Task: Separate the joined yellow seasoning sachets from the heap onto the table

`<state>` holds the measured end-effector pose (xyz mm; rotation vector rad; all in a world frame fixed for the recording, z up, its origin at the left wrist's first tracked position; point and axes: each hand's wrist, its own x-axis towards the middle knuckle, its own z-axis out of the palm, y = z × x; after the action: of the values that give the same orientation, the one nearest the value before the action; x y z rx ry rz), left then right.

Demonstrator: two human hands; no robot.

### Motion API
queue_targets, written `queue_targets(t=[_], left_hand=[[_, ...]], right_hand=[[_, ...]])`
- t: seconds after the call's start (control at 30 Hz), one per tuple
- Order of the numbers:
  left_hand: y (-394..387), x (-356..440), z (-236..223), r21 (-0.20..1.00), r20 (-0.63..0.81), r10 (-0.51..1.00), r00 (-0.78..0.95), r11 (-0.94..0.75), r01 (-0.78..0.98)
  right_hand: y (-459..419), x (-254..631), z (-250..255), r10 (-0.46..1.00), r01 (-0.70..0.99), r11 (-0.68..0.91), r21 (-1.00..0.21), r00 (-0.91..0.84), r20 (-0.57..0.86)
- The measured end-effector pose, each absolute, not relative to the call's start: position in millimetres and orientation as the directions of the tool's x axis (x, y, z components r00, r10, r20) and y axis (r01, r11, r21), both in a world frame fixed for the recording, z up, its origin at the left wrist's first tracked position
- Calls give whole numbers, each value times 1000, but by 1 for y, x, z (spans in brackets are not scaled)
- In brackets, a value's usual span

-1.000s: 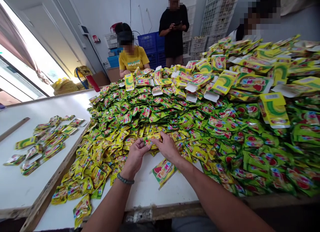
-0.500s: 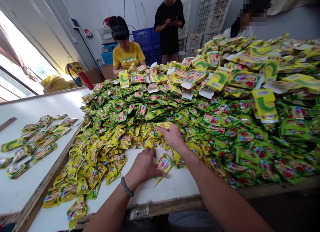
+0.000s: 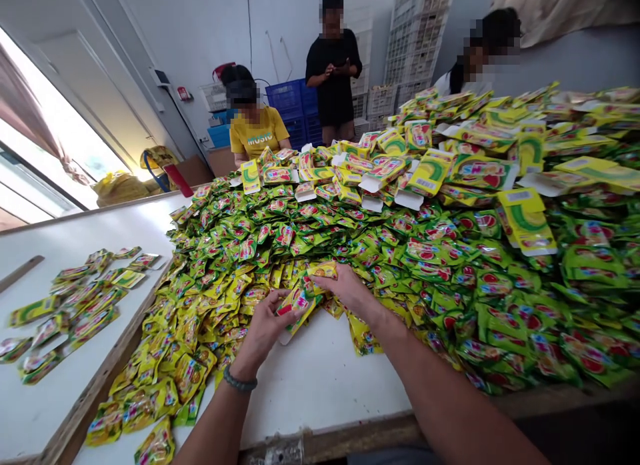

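Note:
My left hand is closed around a small yellow-and-green printed carton, tilted above the white tabletop. Pinched in the fingers of my right hand is a yellow sachet, right at the carton's upper end. A green sachet part shows there too; whether it lies inside the carton's mouth I cannot tell. Just beyond both hands is a heap of yellow sachets, with a larger pile of green sachets behind it and to the right.
Flattened-looking cartons lie on top of the green pile. More cartons rest on the left table section, past a wooden divider. A person in a yellow shirt, one in black and another at right are across the table.
My left hand has picked the carton up off the tabletop and tilted it. My right hand, still with the yellow sachet, now meets the carton's upper end. The camera view has shifted slightly.

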<state>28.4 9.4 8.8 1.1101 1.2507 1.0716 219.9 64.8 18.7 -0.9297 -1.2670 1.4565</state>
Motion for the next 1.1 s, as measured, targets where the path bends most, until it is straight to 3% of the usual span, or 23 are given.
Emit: queue_targets(t=[0.17,0.27,0.4,0.5,0.6,0.7,0.8,0.9,1.0,1.1], left_hand=[[12,33,7,928,-217,973,-77,181,-326],[13,39,2,921,-126,989,-73,89,-378],[11,38,5,965,-4,1000,31,12,-260],[11,26,14,996,69,996,59,-66,-56],[12,16,17,979,78,984,158,-105,173],[16,14,13,977,20,991,130,-47,210],[17,14,9,999,-25,999,-36,24,-27],[16,13,11,982,-102,995,-14,98,-163],[13,13,13,986,-167,979,117,166,21],[13,13,15,957,-190,972,135,153,245]], right_hand=[[57,219,25,924,-358,-121,-926,-381,27],[53,210,21,875,-254,-131,-958,-484,8],[53,212,15,891,21,78,-997,-450,60],[52,222,17,827,222,224,-949,-558,65],[50,224,16,743,314,342,-886,-667,51],[52,224,13,797,305,297,-905,-601,59],[61,229,11,861,195,132,-972,-508,15],[67,233,11,891,106,75,-991,-454,19],[67,233,14,917,137,160,-978,-387,95],[65,231,16,911,209,218,-953,-395,122]])
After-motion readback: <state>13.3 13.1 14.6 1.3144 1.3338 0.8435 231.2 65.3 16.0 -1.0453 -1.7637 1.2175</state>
